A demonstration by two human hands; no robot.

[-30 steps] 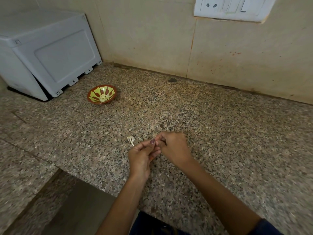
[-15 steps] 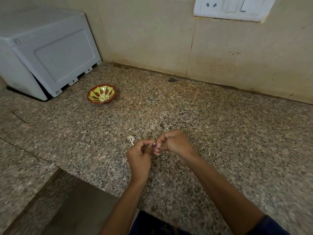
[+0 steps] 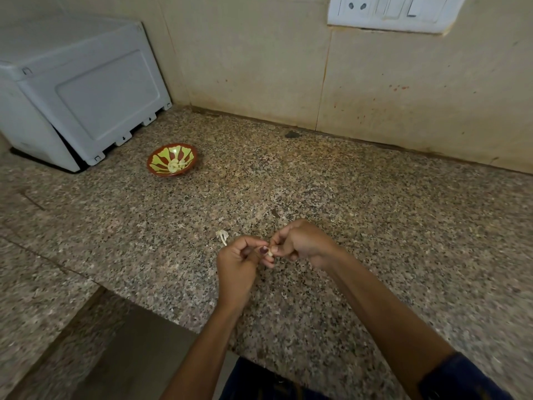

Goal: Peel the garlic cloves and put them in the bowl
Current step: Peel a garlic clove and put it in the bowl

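Garlic clove (image 3: 270, 251) was pinched between the fingertips of the left hand (image 3: 236, 264) and right hand (image 3: 302, 243), just above the tabletop (image 3: 346, 197); peeling appeared in progress. Loose skin (image 3: 222, 235) lay beside them. Next, the stripped clove would need carrying to the bowl (image 3: 172, 159), well apart at far left.

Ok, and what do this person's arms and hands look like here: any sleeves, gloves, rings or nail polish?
Both forearms are bare, with no gloves on the left hand or right hand. A dark blue sleeve shows high on the right arm. A thumbnail wears dark maroon polish. No rings or watch are visible.
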